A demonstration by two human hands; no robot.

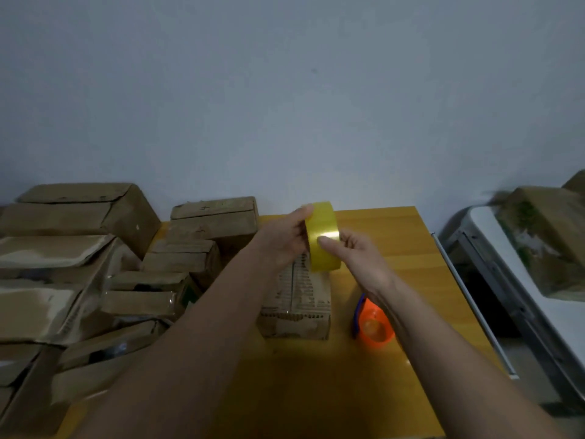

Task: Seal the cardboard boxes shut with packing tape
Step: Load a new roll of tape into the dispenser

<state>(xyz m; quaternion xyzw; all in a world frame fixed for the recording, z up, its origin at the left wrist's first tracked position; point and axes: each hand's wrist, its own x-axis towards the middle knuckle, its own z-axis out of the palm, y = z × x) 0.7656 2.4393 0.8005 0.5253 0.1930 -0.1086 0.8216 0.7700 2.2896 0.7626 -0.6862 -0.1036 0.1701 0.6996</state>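
A yellow roll of packing tape (323, 236) is held upright above a small worn cardboard box (296, 304) that sits in the middle of the yellow table (395, 245). My left hand (281, 239) grips the roll from its left side, with the thumb over the top edge. From the right, my right hand (357, 255) meets the roll, its thumb pressed on the tape's outer face. The roll hides the far end of the box.
Several cardboard boxes (95, 267) are piled on the table's left side, back to the wall. An orange tape dispenser with a blue handle (373, 324) lies right of the small box. Beyond the table's right edge stands a white surface (493, 245) carrying another box (547, 242).
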